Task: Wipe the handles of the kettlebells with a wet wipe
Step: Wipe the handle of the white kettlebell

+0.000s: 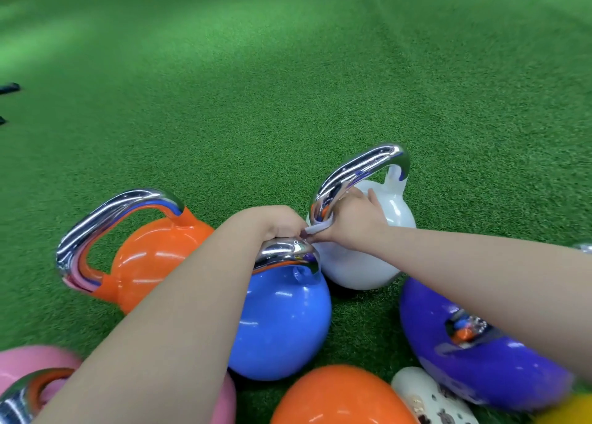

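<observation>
You are looking down at a cluster of kettlebells on green turf (pixel 288 87), which fills the upper half of the frame. At centre right, your right hand (pixel 350 220) wraps its fingers and a white wet wipe (pixel 317 228) round the lower left leg of the chrome handle (pixel 358 170) on the white kettlebell (pixel 358 263). Just left of it, your left hand (pixel 282 223) curls over the top of the chrome handle on the blue kettlebell (pixel 282 321), steadying it — its fingertips almost meet the wipe.

An orange kettlebell (pixel 153 257) sits at left, a purple one (pixel 480 359) at lower right, a pink one (pixel 19 369) at lower left, and another orange one (pixel 339 398) at the bottom edge.

The white handle seems to be in mid-wipe — its upper curve and far leg look yet to do. Nothing shows which other handles are already clean
</observation>
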The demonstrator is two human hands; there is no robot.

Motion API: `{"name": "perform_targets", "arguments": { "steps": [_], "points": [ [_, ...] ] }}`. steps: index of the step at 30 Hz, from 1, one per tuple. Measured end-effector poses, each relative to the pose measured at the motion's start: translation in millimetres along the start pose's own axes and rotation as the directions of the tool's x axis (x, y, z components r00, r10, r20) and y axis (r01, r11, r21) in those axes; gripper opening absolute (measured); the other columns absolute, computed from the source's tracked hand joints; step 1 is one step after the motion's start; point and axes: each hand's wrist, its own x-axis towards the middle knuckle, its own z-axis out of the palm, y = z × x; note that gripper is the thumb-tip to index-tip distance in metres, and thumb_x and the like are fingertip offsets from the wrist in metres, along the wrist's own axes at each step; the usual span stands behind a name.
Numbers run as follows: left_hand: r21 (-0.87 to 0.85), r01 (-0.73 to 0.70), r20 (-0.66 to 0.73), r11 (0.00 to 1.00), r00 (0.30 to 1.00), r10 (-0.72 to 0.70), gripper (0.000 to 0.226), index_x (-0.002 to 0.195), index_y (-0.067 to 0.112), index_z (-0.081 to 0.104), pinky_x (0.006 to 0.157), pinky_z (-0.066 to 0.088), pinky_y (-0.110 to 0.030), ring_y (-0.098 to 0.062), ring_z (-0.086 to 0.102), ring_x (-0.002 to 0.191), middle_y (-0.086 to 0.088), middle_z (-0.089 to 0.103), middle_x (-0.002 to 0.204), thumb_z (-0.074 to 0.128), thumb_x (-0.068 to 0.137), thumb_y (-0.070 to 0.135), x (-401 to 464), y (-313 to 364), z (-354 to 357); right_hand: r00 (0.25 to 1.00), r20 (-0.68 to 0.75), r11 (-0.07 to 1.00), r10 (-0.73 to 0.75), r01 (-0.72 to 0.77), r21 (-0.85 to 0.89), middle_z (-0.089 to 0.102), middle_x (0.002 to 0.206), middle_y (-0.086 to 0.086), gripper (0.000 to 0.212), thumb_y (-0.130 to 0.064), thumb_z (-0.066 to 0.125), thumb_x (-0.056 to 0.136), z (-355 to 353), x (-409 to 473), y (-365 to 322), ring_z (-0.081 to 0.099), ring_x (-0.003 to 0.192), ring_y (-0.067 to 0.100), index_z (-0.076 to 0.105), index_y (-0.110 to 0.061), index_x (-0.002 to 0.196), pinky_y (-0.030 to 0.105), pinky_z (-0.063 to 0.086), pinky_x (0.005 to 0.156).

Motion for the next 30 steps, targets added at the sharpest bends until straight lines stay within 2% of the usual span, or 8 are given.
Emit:
{"name": "perform_targets", "arguments": {
  "steps": [4, 6, 8, 11, 15, 19, 26, 30],
  "points": [
    [-0.19, -0.098, -0.171, 0.977, 0.983, 0.065, 0.015, 0.096, 0.007, 0.069, 0.06, 0.04, -0.021, -0.014, 0.049, 0.063, -0.006, 0.06, 0.076, 0.063, 0.085, 0.015, -1, -5, -2, 0.999, 0.002, 0.995, 0.04, -0.04, 0.096, 0.06, 0.117, -0.004, 0.057, -0.071, 0.063, 0.062, -3, 3, 1, 0.044, 0.122, 0.018, 0.066, -0.031, 0.102, 0.042, 0.02, 0.111],
    [-0.255, -0.163, -0.259, 0.953, 0.961, 0.095, 0.021, 0.094, 0.008, 0.071, 0.068, 0.048, -0.023, -0.014, 0.056, 0.073, -0.004, 0.065, 0.082, 0.067, 0.082, 0.024, 0, -8, -2, 0.998, -0.017, 0.971, 0.054, -0.049, 0.232, 0.063, 0.1, -0.004, 0.042, -0.064, 0.066, 0.067, -5, 0, -2, 0.053, 0.109, 0.018, 0.064, -0.03, 0.092, 0.038, 0.032, 0.103],
    [-0.283, -0.228, -0.343, 0.931, 0.931, 0.124, 0.028, 0.09, 0.009, 0.074, 0.089, 0.05, -0.034, -0.019, 0.06, 0.094, -0.009, 0.069, 0.101, 0.069, 0.08, 0.034, 2, -9, -2, 0.993, 0.028, 0.861, 0.119, -0.117, 0.494, 0.055, 0.074, -0.008, 0.03, -0.053, 0.072, 0.07, -11, -7, -5, 0.054, 0.079, 0.014, 0.055, -0.028, 0.071, 0.028, 0.042, 0.076],
    [-0.278, -0.352, -0.514, 0.894, 0.841, 0.171, 0.032, 0.075, 0.012, 0.074, 0.083, 0.049, -0.035, -0.019, 0.058, 0.081, -0.018, 0.07, 0.095, 0.063, 0.084, 0.041, -3, -2, -1, 0.975, 0.106, 0.599, 0.195, -0.204, 0.774, 0.058, 0.071, -0.007, 0.027, -0.046, 0.071, 0.075, -18, -17, -8, 0.052, 0.069, 0.007, 0.06, -0.022, 0.074, 0.019, 0.037, 0.056],
    [-0.122, -0.516, -0.679, 0.848, 0.666, 0.308, 0.02, 0.07, 0.02, 0.063, 0.061, 0.039, -0.024, -0.009, 0.048, 0.061, 0.002, 0.061, 0.067, 0.064, 0.084, 0.035, -6, 7, 4, 0.919, 0.208, 0.378, 0.336, -0.334, 0.863, 0.058, 0.098, -0.004, 0.046, -0.054, 0.06, 0.081, -32, -12, -6, 0.052, 0.095, 0.014, 0.055, -0.013, 0.103, 0.023, 0.035, 0.074],
    [0.144, -0.512, -0.67, 0.847, 0.579, 0.464, 0.019, 0.091, 0.022, 0.058, 0.074, 0.04, -0.025, -0.012, 0.051, 0.081, 0.009, 0.057, 0.086, 0.072, 0.077, 0.022, -7, 8, 7, 0.848, 0.435, 0.143, 0.302, -0.491, 0.859, 0.052, 0.132, 0.0, 0.078, -0.069, 0.055, 0.074, -48, -4, -3, 0.045, 0.122, 0.018, 0.048, -0.011, 0.127, 0.031, 0.028, 0.099],
    [0.219, -0.475, -0.684, 0.852, 0.548, 0.481, 0.026, 0.105, 0.019, 0.062, 0.074, 0.033, -0.019, -0.009, 0.049, 0.083, 0.007, 0.053, 0.097, 0.069, 0.08, 0.021, -7, 7, 7, 0.808, 0.508, 0.207, 0.298, -0.574, 0.792, 0.051, 0.108, 0.013, 0.057, -0.058, 0.047, 0.087, -71, -31, 14, 0.058, 0.095, 0.029, 0.046, -0.007, 0.112, 0.037, 0.045, 0.085],
    [0.208, -0.473, -0.675, 0.856, 0.564, 0.476, 0.035, 0.114, 0.02, 0.062, 0.077, 0.035, -0.018, -0.008, 0.05, 0.083, 0.009, 0.049, 0.103, 0.07, 0.08, 0.024, -5, 6, 7, 0.945, 0.037, 0.664, 0.324, -0.256, 0.703, 0.053, 0.076, -0.001, 0.018, -0.029, 0.06, 0.085, -71, -52, 11, 0.064, 0.065, 0.014, 0.046, -0.017, 0.08, 0.033, 0.051, 0.068]
  ]
}}
